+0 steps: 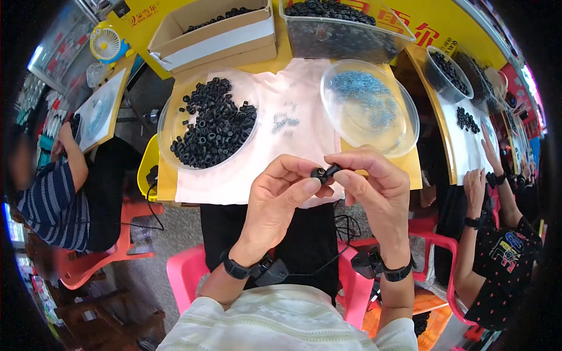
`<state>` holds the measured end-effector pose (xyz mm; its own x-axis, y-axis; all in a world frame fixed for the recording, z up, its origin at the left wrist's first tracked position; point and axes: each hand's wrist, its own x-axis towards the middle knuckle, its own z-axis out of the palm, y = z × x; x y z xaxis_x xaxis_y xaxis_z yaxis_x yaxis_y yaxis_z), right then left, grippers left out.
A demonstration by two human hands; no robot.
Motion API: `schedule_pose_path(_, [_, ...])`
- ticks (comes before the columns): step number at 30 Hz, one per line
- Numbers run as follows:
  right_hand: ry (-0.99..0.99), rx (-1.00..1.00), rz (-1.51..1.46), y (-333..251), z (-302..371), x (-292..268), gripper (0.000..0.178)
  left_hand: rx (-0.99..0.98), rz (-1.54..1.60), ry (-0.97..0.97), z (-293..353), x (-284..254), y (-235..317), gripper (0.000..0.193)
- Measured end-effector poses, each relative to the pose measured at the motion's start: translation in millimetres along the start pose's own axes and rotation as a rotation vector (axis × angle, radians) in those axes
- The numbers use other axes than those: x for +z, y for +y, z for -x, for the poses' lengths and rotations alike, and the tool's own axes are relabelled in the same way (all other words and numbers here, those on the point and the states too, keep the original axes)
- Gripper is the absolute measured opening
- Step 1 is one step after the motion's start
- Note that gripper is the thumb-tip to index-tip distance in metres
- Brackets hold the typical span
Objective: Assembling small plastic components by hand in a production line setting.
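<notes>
Left hand (278, 193): pinching a black cap (318, 174)
Right hand (377, 184): pinching a black plug (333, 170), just beside the cap
Tabletop (414, 168): black parts (218, 126) in left tub (244, 93)

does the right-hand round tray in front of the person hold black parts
No, the right tray holds small light-blue pieces, while the left tray holds the black parts.

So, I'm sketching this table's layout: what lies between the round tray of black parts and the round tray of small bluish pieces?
In the head view, a loose cluster of small greyish pieces lies between them, on the pale pink cloth.
</notes>
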<state>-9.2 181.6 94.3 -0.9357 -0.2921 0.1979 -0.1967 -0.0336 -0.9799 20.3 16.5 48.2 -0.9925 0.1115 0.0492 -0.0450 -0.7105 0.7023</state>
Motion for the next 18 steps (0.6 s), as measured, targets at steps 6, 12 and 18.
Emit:
schedule_pose_path(6, [-0.014,0.004,-0.043,4,-4,3,0.018,-0.011,-0.059,0.059,3,-3,5,0.025])
schedule_pose_path(12, [-0.061,-0.002,-0.036,3,-10,7,0.017,-0.02,-0.072,0.082,3,-7,9,0.026])
schedule_pose_path(18, [-0.101,-0.024,0.021,9,-12,7,0.016,-0.013,-0.108,0.09,2,-15,7,0.026])
